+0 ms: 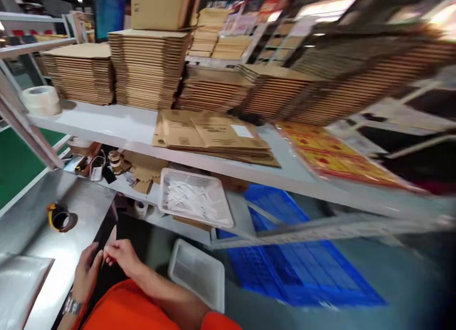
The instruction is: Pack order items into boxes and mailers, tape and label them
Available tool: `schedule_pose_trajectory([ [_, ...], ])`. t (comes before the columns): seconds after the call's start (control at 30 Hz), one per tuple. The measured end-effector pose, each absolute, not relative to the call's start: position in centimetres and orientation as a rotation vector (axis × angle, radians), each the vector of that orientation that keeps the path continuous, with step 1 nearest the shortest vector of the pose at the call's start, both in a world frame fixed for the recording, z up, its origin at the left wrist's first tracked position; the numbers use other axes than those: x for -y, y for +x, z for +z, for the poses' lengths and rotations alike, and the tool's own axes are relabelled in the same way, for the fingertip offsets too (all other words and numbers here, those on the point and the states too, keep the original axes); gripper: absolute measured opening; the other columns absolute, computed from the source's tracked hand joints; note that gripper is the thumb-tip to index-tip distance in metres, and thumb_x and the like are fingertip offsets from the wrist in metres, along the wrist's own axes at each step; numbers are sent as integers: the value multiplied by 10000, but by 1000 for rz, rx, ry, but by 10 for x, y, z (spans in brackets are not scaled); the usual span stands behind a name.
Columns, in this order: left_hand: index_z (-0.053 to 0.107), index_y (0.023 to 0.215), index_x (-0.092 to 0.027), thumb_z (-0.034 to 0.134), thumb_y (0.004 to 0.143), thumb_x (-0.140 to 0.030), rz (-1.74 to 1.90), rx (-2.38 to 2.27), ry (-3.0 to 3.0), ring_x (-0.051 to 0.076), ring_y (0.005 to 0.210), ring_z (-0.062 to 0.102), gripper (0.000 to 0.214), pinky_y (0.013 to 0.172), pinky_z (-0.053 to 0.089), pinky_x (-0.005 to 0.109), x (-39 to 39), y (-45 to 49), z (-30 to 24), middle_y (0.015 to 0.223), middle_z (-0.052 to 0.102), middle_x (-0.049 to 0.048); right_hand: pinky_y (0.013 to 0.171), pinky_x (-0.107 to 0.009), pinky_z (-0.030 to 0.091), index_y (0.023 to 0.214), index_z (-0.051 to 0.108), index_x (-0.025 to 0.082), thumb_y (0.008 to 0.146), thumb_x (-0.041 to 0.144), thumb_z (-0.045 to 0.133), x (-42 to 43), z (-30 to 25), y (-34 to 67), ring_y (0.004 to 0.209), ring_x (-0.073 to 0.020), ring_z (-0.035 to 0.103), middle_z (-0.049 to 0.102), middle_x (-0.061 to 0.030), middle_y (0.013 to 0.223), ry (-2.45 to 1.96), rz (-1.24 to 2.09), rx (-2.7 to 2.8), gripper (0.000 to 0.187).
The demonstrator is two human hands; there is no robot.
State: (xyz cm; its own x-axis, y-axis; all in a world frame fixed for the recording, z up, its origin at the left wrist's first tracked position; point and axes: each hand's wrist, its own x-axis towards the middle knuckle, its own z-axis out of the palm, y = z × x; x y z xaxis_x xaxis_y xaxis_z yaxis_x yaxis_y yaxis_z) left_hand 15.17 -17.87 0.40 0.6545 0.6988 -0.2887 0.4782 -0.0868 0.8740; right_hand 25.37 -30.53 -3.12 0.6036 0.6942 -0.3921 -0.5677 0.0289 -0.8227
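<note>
Left hand: the left hand (85,273), with a wristwatch (73,305) on it, is low at the near left, its fingers curled shut around the lower part of a thin dark strip (109,235).
Right hand: the right hand (123,256) meets it from the right, with its fingertips pinched on the same strip, so both hands grip it.
Held thing: the strip stands roughly upright between the two hands, just off the right edge of the steel worktop (74,201). It may be a flat card or a folded bag, but motion blur hides which.
Near left: a yellow-and-black tape roll (59,219) lies on the worktop, and a silvery bag (17,282) lies nearer.
Below the shelf: a white mesh tray (213,218) of white pieces sits to the right of the hands. An empty white tray (199,273) is nearer, and a blue crate (295,268) is further right.
Far: the grey shelf (117,125) carries loose flattened cartons (213,135), tall stacks of folded cardboard (149,68), a pale tape roll (41,99) at the far left, and red-and-yellow printed sheets (331,156) at the right.
Risk: the strip is held only at its lower edge and over the gap beside the worktop. A loosened pinch would likely drop it between worktop and trays. With the head turned away towards the shelf, a slip could go unnoticed.
</note>
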Motion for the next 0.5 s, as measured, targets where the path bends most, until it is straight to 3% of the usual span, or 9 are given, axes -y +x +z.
schedule_pose_trajectory([
  [0.13, 792, 720, -291, 769, 648, -841, 1, -762, 1859, 449, 1045, 826, 555, 1009, 668, 500, 194, 163, 14, 920, 889, 93, 607, -291, 493, 686, 760, 198, 631, 738, 922, 328, -47, 257, 560, -122, 619, 702, 21, 636, -1241, 970, 118, 566],
  [0.3, 862, 813, -290, 797, 629, -863, -92, -701, 1819, 430, 1107, 836, 605, 1019, 674, 463, 214, 174, 17, 979, 905, 77, 607, -292, 488, 706, 788, 201, 660, 660, 899, 359, -58, 262, 544, -120, 605, 683, 33, 597, -1272, 957, 127, 475],
  [0.5, 831, 745, -274, 771, 642, -894, -117, -689, 1864, 395, 1014, 840, 631, 970, 673, 418, 225, 177, 6, 908, 887, 94, 620, -292, 507, 709, 777, 182, 626, 678, 956, 375, -58, 263, 554, -119, 624, 720, 8, 649, -1208, 1006, 95, 534],
])
